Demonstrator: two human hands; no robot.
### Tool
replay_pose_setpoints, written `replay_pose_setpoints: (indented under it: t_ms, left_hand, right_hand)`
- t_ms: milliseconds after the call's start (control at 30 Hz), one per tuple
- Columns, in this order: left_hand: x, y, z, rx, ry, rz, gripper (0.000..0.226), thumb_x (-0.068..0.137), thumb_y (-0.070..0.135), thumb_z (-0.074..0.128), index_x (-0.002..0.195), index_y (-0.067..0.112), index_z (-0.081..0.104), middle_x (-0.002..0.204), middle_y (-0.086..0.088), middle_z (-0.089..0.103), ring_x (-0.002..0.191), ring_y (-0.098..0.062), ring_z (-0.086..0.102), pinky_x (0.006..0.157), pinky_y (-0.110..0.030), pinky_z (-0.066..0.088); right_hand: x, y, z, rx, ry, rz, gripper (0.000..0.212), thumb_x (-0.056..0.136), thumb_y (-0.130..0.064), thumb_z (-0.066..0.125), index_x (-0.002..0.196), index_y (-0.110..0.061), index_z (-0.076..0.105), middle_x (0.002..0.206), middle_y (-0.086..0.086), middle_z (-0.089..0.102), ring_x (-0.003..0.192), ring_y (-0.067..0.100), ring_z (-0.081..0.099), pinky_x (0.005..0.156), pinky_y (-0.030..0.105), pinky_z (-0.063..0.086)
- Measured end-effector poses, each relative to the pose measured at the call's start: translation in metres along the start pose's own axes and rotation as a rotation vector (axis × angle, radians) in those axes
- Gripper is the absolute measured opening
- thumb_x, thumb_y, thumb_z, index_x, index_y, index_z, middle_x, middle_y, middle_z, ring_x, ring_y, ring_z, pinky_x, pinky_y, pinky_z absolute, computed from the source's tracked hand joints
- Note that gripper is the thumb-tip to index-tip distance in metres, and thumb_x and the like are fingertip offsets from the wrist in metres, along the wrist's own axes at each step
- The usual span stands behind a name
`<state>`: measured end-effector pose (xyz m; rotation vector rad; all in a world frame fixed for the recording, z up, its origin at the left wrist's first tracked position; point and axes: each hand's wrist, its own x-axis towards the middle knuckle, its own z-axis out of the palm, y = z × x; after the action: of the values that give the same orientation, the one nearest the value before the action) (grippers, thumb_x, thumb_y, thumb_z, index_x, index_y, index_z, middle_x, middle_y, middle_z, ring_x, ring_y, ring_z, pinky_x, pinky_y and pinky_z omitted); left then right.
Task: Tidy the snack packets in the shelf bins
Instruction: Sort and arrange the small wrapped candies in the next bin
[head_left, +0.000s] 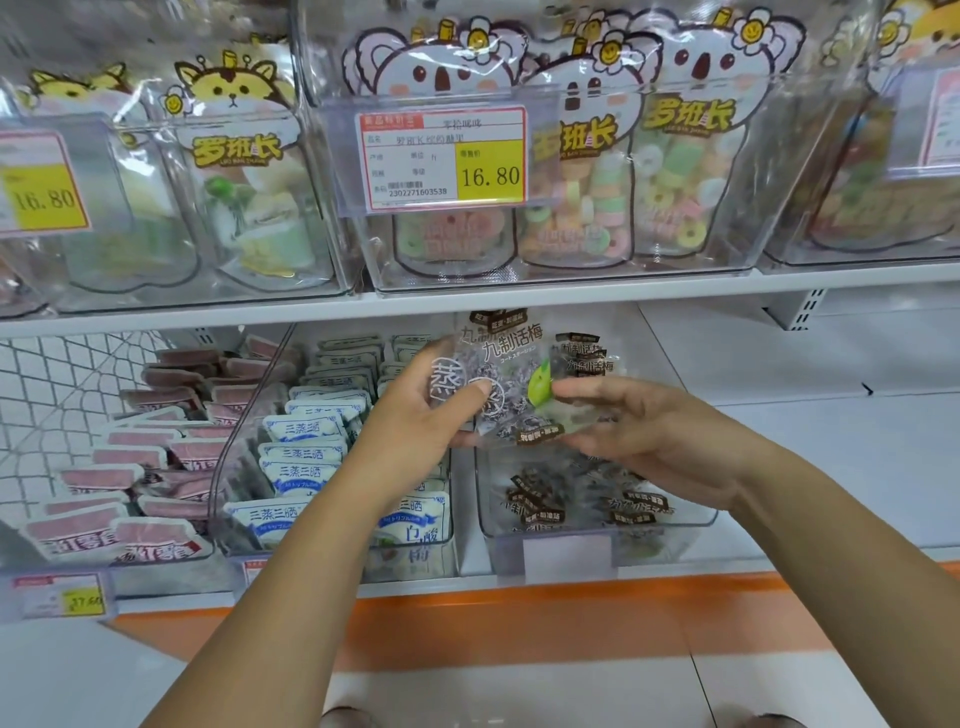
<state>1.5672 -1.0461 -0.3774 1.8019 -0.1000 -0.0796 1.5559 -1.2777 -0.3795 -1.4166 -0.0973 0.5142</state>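
I see my left hand (415, 415) and right hand (644, 431) meeting on a few plum packets (511, 364). They are flat pouches of glossy, crinkled clear film with dark wrapped pieces showing through. Each has brown label strips at top and bottom, and the front one carries a bright green leaf mark.

On the left, the thumb (480, 387) presses flat on the front pouch. The other left fingers are curled behind it and mostly hidden, so that hand is clamped on the stack. On the right, the forefinger (571, 388) lies along the edge beside the green leaf and the thumb comes up under the lower label strip. Those fingers are only slightly apart, pinching the same packets from the other side.

Directly under both sets of fingers sits a clear hard-plastic bin (675, 525) with rounded corners. More brown-labelled packets (535, 501) lie loosely in it.

Just left of my left fingers, a second clear bin holds upright rows of white-and-blue pouches (304, 431). Further left are pink, matte-looking packets (130, 457).

Above the fingers runs the white shelf board (571, 288). It carries clear bins of koala-shaped bags (691, 156) filled with pastel ring sweets, and a red-and-yellow price tag (441, 161).
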Motion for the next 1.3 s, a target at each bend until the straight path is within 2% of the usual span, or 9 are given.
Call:
replay_pose_setpoints:
  t_ms: [133, 267, 500, 633, 733, 900, 1000, 1200, 1300]
  left_hand:
    - [-0.002, 0.003, 0.001, 0.019, 0.004, -0.036, 0.051, 0.088, 0.039, 0.064, 0.132, 0.047, 0.040, 0.144, 0.006, 0.043, 0.075, -0.014, 0.073, 0.067, -0.015, 0.048]
    - [-0.004, 0.005, 0.001, 0.067, -0.017, -0.053, 0.055, 0.087, 0.041, 0.063, 0.133, 0.050, 0.035, 0.146, 0.009, 0.039, 0.073, -0.015, 0.073, 0.079, -0.023, 0.044]
    - [-0.006, 0.007, 0.009, 0.043, -0.073, -0.079, 0.056, 0.088, 0.040, 0.064, 0.137, 0.040, 0.037, 0.129, 0.015, 0.052, 0.076, -0.013, 0.072, 0.073, -0.015, 0.049]
    - [-0.010, 0.009, 0.014, 0.074, -0.128, -0.073, 0.093, 0.059, 0.065, 0.077, 0.137, 0.049, 0.029, 0.129, 0.019, 0.047, 0.101, 0.000, 0.057, 0.097, -0.033, 0.045]
    - [-0.012, 0.011, 0.021, 0.172, -0.074, -0.038, 0.086, 0.060, 0.044, 0.086, 0.126, 0.049, 0.031, 0.107, 0.030, 0.051, 0.090, 0.011, 0.053, 0.075, -0.014, 0.041]
    - [-0.003, 0.010, 0.018, 0.238, -0.113, -0.023, 0.086, 0.064, 0.035, 0.086, 0.130, 0.044, 0.032, 0.120, 0.014, 0.056, 0.101, -0.006, 0.059, 0.085, -0.025, 0.049]
    - [-0.001, 0.013, 0.020, 0.306, -0.161, 0.002, 0.076, 0.068, 0.032, 0.084, 0.122, 0.039, 0.031, 0.111, 0.012, 0.059, 0.093, -0.003, 0.061, 0.074, -0.018, 0.049]
    - [0.004, 0.015, 0.010, 0.425, -0.033, 0.137, 0.091, 0.061, 0.060, 0.076, 0.139, 0.043, 0.034, 0.139, 0.019, 0.041, 0.122, 0.001, 0.042, 0.105, -0.027, 0.037]
    - [0.006, 0.005, -0.003, 0.509, 0.018, 0.149, 0.085, 0.072, 0.059, 0.069, 0.145, 0.039, 0.030, 0.149, 0.016, 0.029, 0.136, -0.003, 0.027, 0.108, -0.024, 0.025]
  right_hand:
    - [-0.003, -0.007, 0.010, -0.351, 0.359, -0.112, 0.020, 0.069, -0.031, 0.077, 0.088, -0.026, 0.074, 0.078, -0.005, 0.072, 0.055, 0.013, 0.061, 0.052, 0.021, 0.046]
    - [-0.008, -0.020, 0.012, -0.287, 0.522, -0.247, 0.024, 0.075, -0.040, 0.071, 0.081, -0.017, 0.074, 0.056, -0.003, 0.063, 0.034, 0.003, 0.034, 0.035, 0.012, 0.028]
    - [0.001, -0.008, 0.027, -0.405, 0.622, -0.322, 0.032, 0.081, -0.043, 0.067, 0.077, -0.012, 0.072, 0.063, 0.005, 0.067, 0.040, 0.001, 0.045, 0.042, 0.013, 0.037]
    - [0.007, -0.002, 0.029, -0.492, 0.644, -0.312, 0.044, 0.085, -0.049, 0.061, 0.079, -0.005, 0.065, 0.057, -0.004, 0.060, 0.037, 0.001, 0.045, 0.040, 0.014, 0.036]
    - [0.009, -0.004, 0.029, -0.468, 0.568, -0.267, 0.037, 0.085, -0.049, 0.061, 0.088, -0.012, 0.057, 0.055, -0.009, 0.059, 0.036, 0.000, 0.044, 0.039, 0.017, 0.037]
    - [0.006, -0.032, -0.002, -0.521, 0.272, -0.133, 0.071, 0.062, -0.053, 0.081, 0.121, -0.045, 0.041, 0.114, -0.017, 0.060, 0.096, -0.002, 0.061, 0.071, 0.018, 0.046]
    - [0.008, -0.030, 0.001, -0.425, 0.082, -0.132, 0.084, 0.059, -0.030, 0.087, 0.131, -0.045, 0.045, 0.124, -0.016, 0.054, 0.096, -0.006, 0.060, 0.075, 0.020, 0.053]
    - [0.027, -0.027, 0.001, -0.239, 0.301, -0.261, 0.058, 0.053, -0.019, 0.083, 0.105, -0.021, 0.058, 0.102, -0.009, 0.067, 0.075, 0.028, 0.070, 0.067, 0.045, 0.060]
    - [0.042, -0.015, 0.002, -0.295, 0.485, -0.283, 0.048, 0.064, -0.014, 0.085, 0.101, -0.023, 0.056, 0.094, -0.012, 0.064, 0.069, 0.021, 0.066, 0.065, 0.047, 0.059]
